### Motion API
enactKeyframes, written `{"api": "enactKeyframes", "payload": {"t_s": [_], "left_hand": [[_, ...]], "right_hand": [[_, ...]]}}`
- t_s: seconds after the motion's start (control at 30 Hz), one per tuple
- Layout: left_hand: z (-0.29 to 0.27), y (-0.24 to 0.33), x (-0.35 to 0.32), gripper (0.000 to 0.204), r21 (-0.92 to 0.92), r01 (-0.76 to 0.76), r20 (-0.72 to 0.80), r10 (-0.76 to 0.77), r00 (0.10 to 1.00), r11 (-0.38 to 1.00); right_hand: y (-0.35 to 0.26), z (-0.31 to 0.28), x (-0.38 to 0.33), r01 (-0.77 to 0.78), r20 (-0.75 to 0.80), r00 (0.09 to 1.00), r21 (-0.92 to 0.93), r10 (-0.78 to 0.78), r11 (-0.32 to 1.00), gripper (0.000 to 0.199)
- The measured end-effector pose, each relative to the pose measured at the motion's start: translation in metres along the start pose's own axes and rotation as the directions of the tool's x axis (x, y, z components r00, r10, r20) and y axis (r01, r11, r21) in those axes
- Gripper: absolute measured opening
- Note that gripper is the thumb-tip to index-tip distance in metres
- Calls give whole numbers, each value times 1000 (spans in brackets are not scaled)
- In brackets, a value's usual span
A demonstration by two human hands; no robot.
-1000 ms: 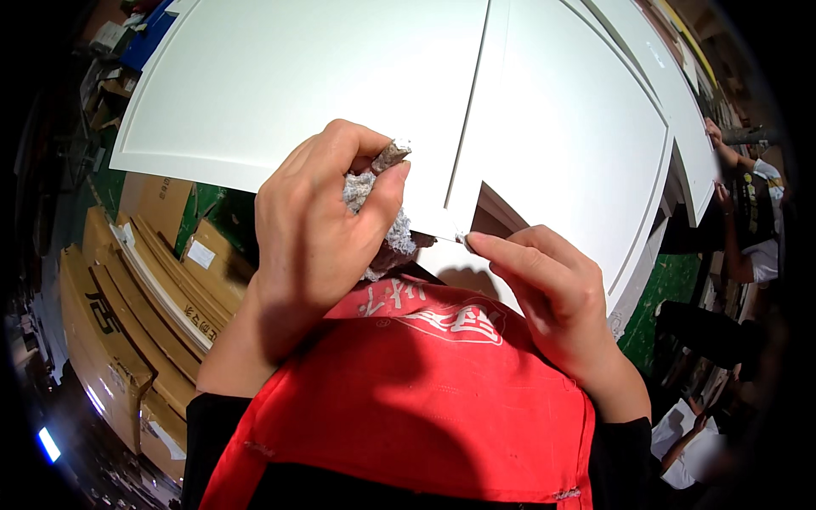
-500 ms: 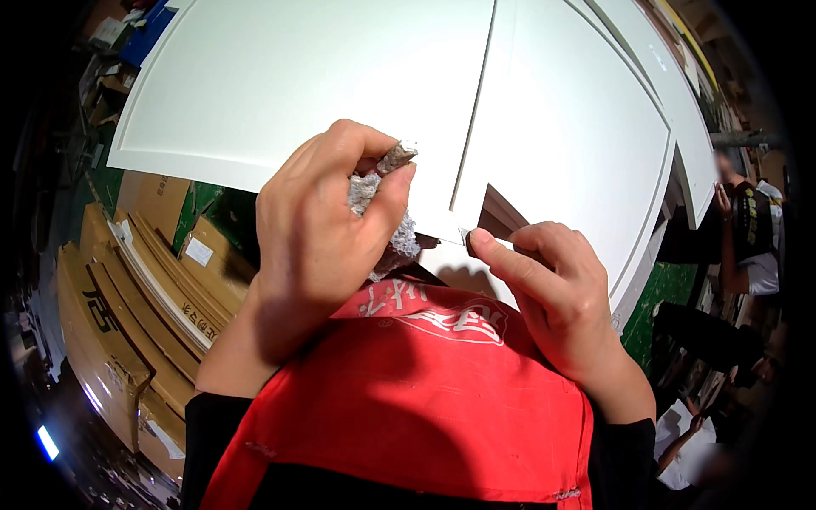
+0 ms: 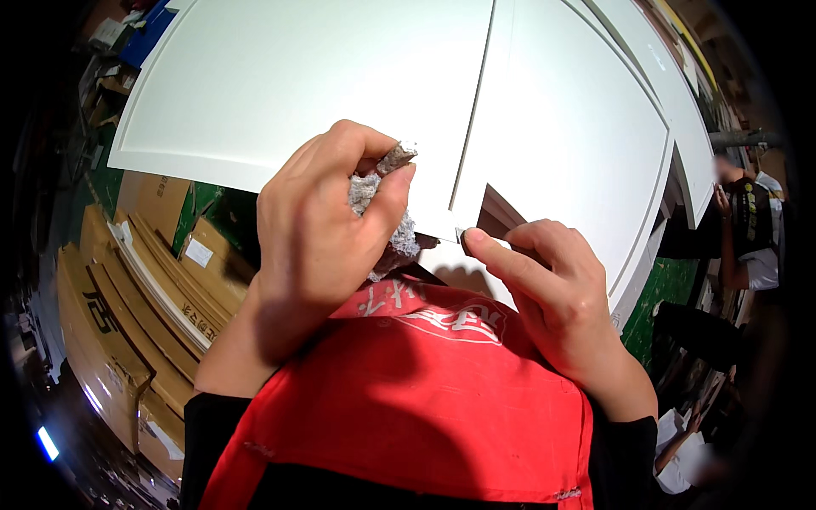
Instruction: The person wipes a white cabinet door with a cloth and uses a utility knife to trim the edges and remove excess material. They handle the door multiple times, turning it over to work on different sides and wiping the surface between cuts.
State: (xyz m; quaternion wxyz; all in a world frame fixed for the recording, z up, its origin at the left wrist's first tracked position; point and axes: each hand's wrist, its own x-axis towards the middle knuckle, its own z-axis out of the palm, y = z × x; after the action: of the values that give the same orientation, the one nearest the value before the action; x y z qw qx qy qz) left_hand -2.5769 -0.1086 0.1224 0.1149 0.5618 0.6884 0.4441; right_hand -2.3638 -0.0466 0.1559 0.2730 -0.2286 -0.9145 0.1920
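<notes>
My left hand (image 3: 310,212) is closed around a rough grey rag (image 3: 403,238); between its thumb and forefinger juts a stubby, whitish, crusted piece (image 3: 398,156) whose kind I cannot make out. Just right of it, my right hand (image 3: 552,272) is closed, the forefinger pressing on a small dark, flat-ended tool (image 3: 462,239) at the near edge of a white framed panel (image 3: 578,127). Most of that tool is hidden under the fingers. Another white framed panel (image 3: 297,93) lies to the left, a narrow dark gap between the two.
Brown cardboard packages (image 3: 127,323) stand stacked at the left on a green floor (image 3: 648,293). My red apron (image 3: 416,391) reaches up to the panels' near edge. Beyond the right side are co-workers, one in a dark top (image 3: 752,212). A further white panel (image 3: 659,72) lies at the far right.
My right hand has slid slightly left along the panel edge with the small tool. The left hand stays in place with the rag. A co-worker at the lower right has shifted.
</notes>
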Motion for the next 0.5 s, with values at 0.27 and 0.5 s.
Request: {"api": "enactKeyframes", "payload": {"t_s": [0.27,0.5], "left_hand": [[1,0,1,15,10,-39,-15,39,999,999],[1,1,1,15,17,-24,-12,24,1000,1000]], "right_hand": [[-3,-1,-6,7,45,999,-116,-1,993,45],[5,1,-7,40,-17,999,-51,-41,998,44]]}}
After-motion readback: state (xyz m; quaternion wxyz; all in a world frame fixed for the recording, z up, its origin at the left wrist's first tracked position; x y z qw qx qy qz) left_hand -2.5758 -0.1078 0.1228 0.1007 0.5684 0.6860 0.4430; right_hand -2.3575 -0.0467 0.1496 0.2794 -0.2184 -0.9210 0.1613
